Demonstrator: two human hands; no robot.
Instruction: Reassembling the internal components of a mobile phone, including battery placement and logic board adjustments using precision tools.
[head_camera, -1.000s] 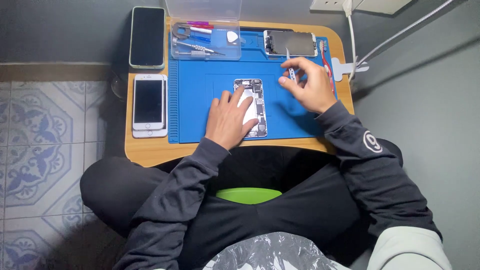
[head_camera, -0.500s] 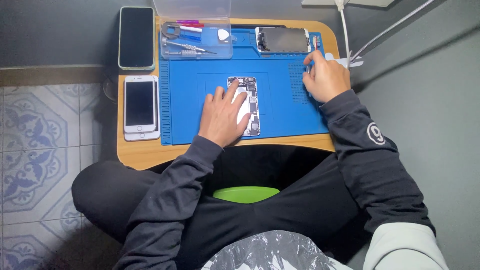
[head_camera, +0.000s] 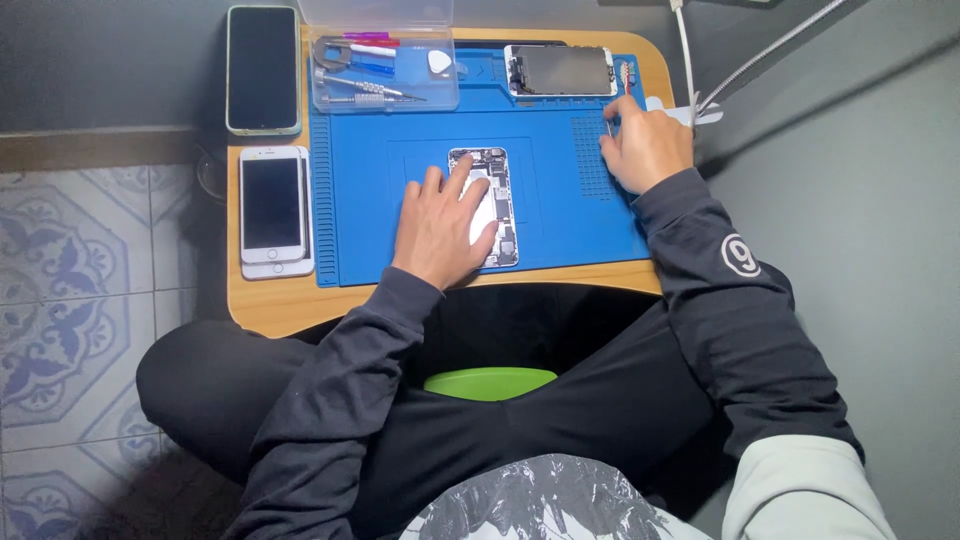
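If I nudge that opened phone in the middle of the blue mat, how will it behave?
The opened phone lies flat, so it probably slides rather than tips or rolls. The blue mat looks rubbery and the left hand rests on the phone, so it likely resists sliding. Its exposed internals look fragile; push at the frame edges.

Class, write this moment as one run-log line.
left hand: flat on opened phone | right hand: at blue mat right edge, holding thin tool | detached screen: top of mat
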